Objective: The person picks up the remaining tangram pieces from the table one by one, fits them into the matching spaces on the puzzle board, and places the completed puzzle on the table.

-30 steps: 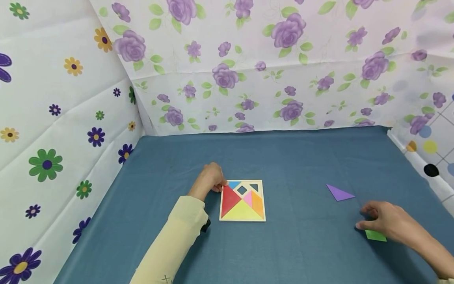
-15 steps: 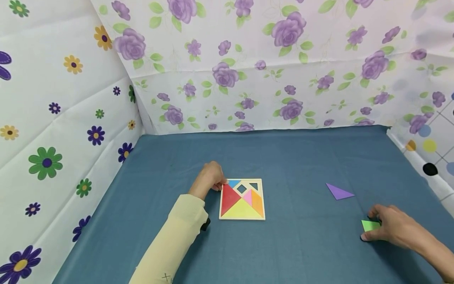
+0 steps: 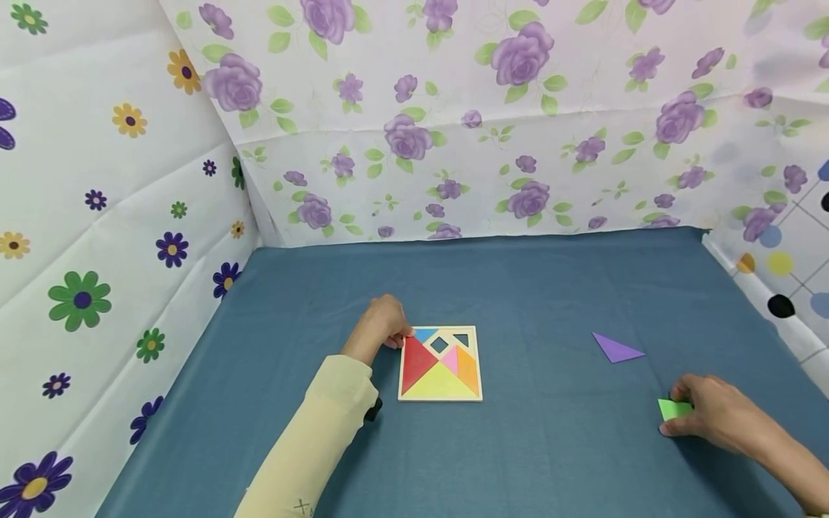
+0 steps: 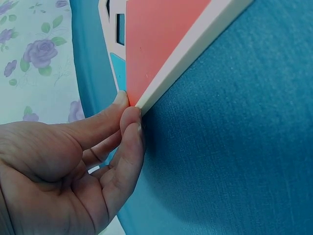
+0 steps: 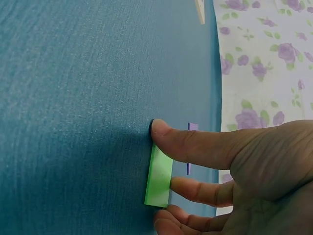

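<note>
My left hand pinches the upper left corner of a square wooden tangram board. In the left wrist view its thumb lies on top of that corner, with fingers curled against the side. Red, yellow, orange, pink and blue pieces lie in the board. A diamond-shaped recess and a triangular one show dark. On the right, my right hand holds a green tangram piece between thumb and fingers, low on the cloth; its right part is hidden by the hand. A purple triangle lies just beyond this hand.
A blue cloth covers the table. White flowered sheets hang along the back and the left side. Another patterned sheet borders the right edge.
My right hand has shifted its thumb down and closed around the green piece, which now shows between thumb and fingers. The left hand and board stay in place.
</note>
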Demonstrator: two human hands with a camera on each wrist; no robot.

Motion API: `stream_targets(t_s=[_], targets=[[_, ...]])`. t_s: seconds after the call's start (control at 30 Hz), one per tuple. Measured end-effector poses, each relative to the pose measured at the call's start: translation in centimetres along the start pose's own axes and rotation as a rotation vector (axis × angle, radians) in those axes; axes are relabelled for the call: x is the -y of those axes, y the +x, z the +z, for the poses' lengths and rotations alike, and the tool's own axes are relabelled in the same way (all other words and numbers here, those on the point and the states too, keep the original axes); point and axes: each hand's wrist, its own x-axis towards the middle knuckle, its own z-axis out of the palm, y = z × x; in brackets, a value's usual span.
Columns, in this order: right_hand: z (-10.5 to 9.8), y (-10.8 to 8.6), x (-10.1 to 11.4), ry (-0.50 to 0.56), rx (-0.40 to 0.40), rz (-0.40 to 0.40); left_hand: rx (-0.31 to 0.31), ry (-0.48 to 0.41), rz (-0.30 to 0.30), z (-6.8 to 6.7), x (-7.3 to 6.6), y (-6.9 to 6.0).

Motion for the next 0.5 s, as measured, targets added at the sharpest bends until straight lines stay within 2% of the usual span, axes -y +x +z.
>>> stream_targets(t_s=[0.27, 0.5], targets=[[0.06, -0.06, 0.19, 0.037, 0.008, 0.031, -0.002, -0.004, 0.006, -0.04, 0.09, -0.25], [-0.07, -0.17, -0.08, 0.06, 0.0, 0.003, 0.0, -0.02, 0.003, -0.11, 0.17, -0.16]])
